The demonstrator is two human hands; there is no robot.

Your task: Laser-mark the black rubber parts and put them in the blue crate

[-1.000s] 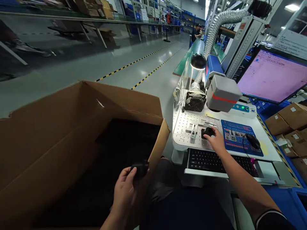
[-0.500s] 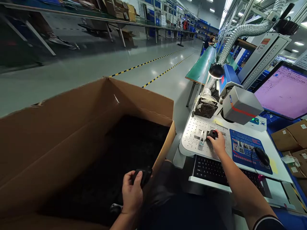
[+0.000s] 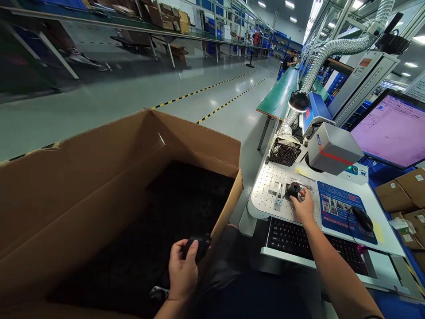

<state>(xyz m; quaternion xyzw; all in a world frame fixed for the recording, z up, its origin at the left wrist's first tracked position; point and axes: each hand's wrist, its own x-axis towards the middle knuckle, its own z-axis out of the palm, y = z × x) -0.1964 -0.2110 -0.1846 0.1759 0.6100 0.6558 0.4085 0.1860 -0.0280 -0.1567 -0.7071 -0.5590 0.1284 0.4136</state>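
My left hand (image 3: 183,268) is closed on a black plastic part (image 3: 199,248), held over the near right wall of a large cardboard box (image 3: 195,146). The part's exact kind is unclear. Over the perforated white plate (image 3: 262,199), my right hand (image 3: 303,206) has its thumb and fingers apart, right beside a black round part (image 3: 293,189) with a small red spot. Whether a fingertip still touches that part is hard to see. The round part sits next to a small metal fixture (image 3: 279,193). Dark contents at the bottom of the box cannot be made out.
A grey machine head (image 3: 335,148) with an orange stripe overhangs the plate, near a black fan (image 3: 284,154) and a silver duct (image 3: 323,57). A keyboard (image 3: 288,237), a blue mat (image 3: 343,210), a mouse (image 3: 362,218) and a monitor (image 3: 392,128) are to the right.
My right hand has drawn back slightly from the black round part, so more of it shows. My left hand keeps its hold, the black part turned a little.
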